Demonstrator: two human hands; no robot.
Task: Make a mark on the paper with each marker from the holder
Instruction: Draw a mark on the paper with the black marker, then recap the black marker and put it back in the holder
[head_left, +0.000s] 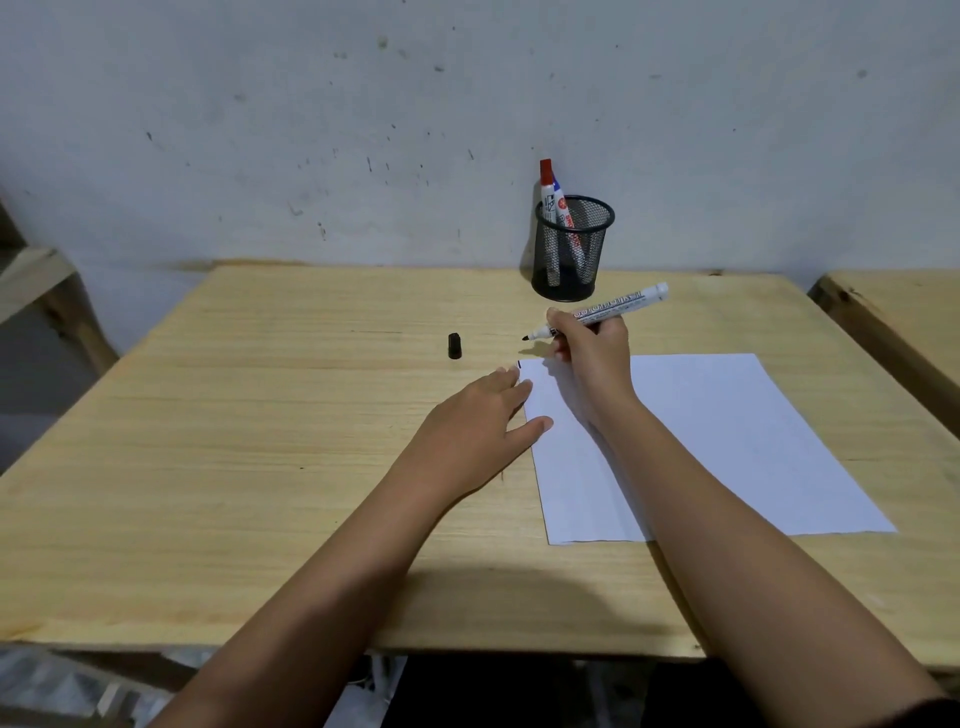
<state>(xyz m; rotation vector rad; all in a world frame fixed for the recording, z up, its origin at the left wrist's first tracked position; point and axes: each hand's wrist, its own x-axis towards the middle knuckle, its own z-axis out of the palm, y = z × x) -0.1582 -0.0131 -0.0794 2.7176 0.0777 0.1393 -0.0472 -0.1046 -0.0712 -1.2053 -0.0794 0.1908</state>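
Note:
A white sheet of paper (727, 441) lies on the wooden table (260, 467), right of centre. My right hand (592, 353) grips an uncapped black marker (608, 309), its tip pointing left just above the paper's far left corner, where a small dark mark (519, 364) shows. My left hand (478, 421) lies flat, fingers spread, on the paper's left edge. The marker's black cap (454, 345) rests on the table to the left. A black mesh holder (571, 249) by the wall holds a red-capped marker (546, 187) and a blue-capped marker (560, 202).
A stained grey wall (363, 130) rises right behind the table. A second wooden table (904, 322) stands close on the right, and a wooden frame (47, 291) on the left.

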